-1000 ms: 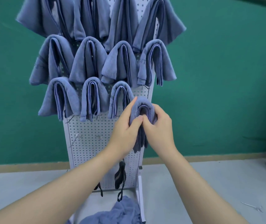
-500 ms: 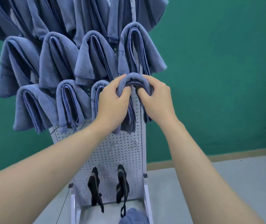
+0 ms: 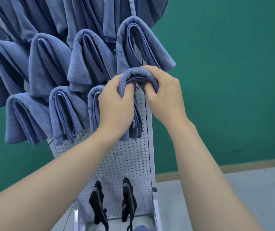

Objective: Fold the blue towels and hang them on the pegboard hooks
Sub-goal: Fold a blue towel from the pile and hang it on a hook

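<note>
My left hand (image 3: 116, 104) and right hand (image 3: 165, 95) pinch the folded towel (image 3: 139, 73), its fold arched against the pegboard (image 3: 126, 164).

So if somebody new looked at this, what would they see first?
Two bare hands, the left hand and right hand, gripping a folded blue terry towel against the white perforated pegboard. Rows of hung blue towels crowd the upper left, and two black straps dangle near the bottom.

left hand (image 3: 115, 104): bare, no glove | right hand (image 3: 165, 95): bare | forearms: uncovered, no sleeves visible
</note>
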The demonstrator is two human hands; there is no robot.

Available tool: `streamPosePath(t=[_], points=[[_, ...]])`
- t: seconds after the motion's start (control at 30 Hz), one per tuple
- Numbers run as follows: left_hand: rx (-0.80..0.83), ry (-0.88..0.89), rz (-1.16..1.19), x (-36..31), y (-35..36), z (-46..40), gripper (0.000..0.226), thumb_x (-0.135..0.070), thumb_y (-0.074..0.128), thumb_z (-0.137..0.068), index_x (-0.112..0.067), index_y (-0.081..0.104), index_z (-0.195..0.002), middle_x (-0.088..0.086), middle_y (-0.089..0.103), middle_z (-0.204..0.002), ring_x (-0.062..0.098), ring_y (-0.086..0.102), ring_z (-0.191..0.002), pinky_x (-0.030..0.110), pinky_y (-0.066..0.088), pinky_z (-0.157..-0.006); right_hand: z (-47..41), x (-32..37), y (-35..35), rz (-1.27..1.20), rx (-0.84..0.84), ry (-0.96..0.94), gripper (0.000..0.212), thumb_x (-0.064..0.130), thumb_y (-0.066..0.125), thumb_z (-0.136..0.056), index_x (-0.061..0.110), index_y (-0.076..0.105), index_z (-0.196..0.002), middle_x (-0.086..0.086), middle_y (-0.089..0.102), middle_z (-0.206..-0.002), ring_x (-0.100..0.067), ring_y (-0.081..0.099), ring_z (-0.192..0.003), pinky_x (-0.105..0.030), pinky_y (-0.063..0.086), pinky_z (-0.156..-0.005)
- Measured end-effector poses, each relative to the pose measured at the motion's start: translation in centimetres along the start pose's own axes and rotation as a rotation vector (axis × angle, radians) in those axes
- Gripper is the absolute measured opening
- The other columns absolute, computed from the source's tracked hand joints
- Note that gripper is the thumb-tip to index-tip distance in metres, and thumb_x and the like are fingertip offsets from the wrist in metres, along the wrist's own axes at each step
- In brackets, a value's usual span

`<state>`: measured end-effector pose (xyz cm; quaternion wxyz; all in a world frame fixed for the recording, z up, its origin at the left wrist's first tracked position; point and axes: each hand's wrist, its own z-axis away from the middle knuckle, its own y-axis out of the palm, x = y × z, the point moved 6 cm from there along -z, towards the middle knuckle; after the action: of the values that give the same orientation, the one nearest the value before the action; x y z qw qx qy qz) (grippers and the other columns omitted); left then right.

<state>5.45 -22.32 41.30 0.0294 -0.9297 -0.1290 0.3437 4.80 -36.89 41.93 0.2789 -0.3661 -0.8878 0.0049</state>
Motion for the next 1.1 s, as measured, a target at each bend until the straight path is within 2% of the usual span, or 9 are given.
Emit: streamPosePath(t=[0.1,0.2,0.33,0.47,0.6,0.73,0.87,1.0,1.1], points=[[0.010,0.016,-0.028,0.5,0.3,-0.5,0.023,-0.015,0.054,-0.102,-0.028,0.070,-0.113,-0.011,0.070,-0.104,0.008,0.061,-0.100,0.027,0.047,-0.093,0.2,-0.8,0.4,-0.018,-0.002,0.038,0.046,0.020,0.046,-0.087,0.034,0.068,-0.125,0.013,0.073,-0.112,-0.017,0.067,-0.102,-0.044,0.056,-0.089],[0.026,0.022,-0.047,1.0,0.6,-0.9,0.027,-0.013,0.053,-0.102,-0.036,0.067,-0.109,-0.010,0.071,-0.106,0.010,0.062,-0.104,0.026,0.047,-0.094,0.4,-1.5,1.0,-0.038,-0.003,0.069,0.045,0.020,0.048,-0.087,0.034,0.069,-0.124,0.014,0.073,-0.110,-0.016,0.067,-0.100,-0.043,0.056,-0.089],[0.066,0.010,-0.058,1.5,1.3,-1.3,0.032,-0.009,0.052,-0.102,-0.039,0.065,-0.103,-0.014,0.070,-0.100,-0.007,0.059,-0.090,0.009,0.043,-0.081,0.6,-2.7,1.8,-0.058,0.000,0.117,0.041,0.021,0.048,-0.088,0.034,0.071,-0.120,0.013,0.074,-0.104,-0.018,0.066,-0.096,-0.044,0.056,-0.087],[0.136,-0.039,-0.081,3.2,2.1,-1.6,0.027,-0.012,0.051,-0.104,-0.033,0.067,-0.107,-0.016,0.070,-0.102,-0.012,0.058,-0.090,0.003,0.040,-0.078,1.0,-4.3,2.9,-0.043,0.014,0.160,0.038,0.029,0.051,-0.091,0.034,0.070,-0.123,0.008,0.074,-0.103,-0.023,0.065,-0.094,-0.046,0.056,-0.086],[0.164,-0.051,-0.070,4.3,2.5,-1.7,0.023,-0.016,0.051,-0.106,-0.029,0.069,-0.111,-0.015,0.071,-0.100,-0.011,0.060,-0.089,0.005,0.040,-0.078,1.3,-5.1,3.4,-0.039,0.003,0.168,0.033,0.035,0.053,-0.095,0.032,0.070,-0.123,0.006,0.075,-0.103,-0.025,0.066,-0.094,-0.047,0.056,-0.085],[0.147,-0.097,0.013,4.5,2.4,-2.1,0.022,-0.020,0.051,-0.107,-0.020,0.072,-0.108,-0.004,0.073,-0.095,0.004,0.061,-0.085,0.020,0.049,-0.080,0.4,-4.4,2.9,-0.014,0.015,0.132,0.027,0.033,0.055,-0.096,0.030,0.073,-0.116,0.008,0.072,-0.092,-0.024,0.062,-0.086,-0.046,0.055,-0.081],[0.146,-0.097,0.000,4.6,2.4,-3.1,0.025,-0.023,0.050,-0.106,-0.007,0.067,-0.098,-0.003,0.059,-0.078,0.010,0.049,-0.071,0.029,0.043,-0.070,-0.6,-4.2,2.6,0.028,0.073,0.130,0.018,0.032,0.054,-0.099,0.026,0.071,-0.103,0.008,0.064,-0.077,-0.025,0.057,-0.081,-0.043,0.052,-0.074],[0.152,-0.104,-0.049,5.3,2.8,-3.2,0.026,-0.020,0.051,-0.105,-0.005,0.057,-0.086,-0.004,0.049,-0.071,0.008,0.040,-0.064,0.024,0.034,-0.059,-0.3,-5.1,3.5,0.019,0.086,0.170,0.015,0.029,0.053,-0.101,0.028,0.062,-0.088,0.009,0.058,-0.070,-0.025,0.053,-0.073,-0.037,0.043,-0.066],[0.175,-0.071,-0.082,5.6,2.8,-2.9,0.022,-0.019,0.050,-0.106,-0.010,0.061,-0.088,-0.007,0.053,-0.073,0.006,0.043,-0.066,0.019,0.036,-0.060,0.4,-5.7,3.8,0.002,0.084,0.165,0.021,0.028,0.049,-0.099,0.030,0.069,-0.108,0.007,0.067,-0.079,-0.025,0.058,-0.078,-0.039,0.051,-0.070]])
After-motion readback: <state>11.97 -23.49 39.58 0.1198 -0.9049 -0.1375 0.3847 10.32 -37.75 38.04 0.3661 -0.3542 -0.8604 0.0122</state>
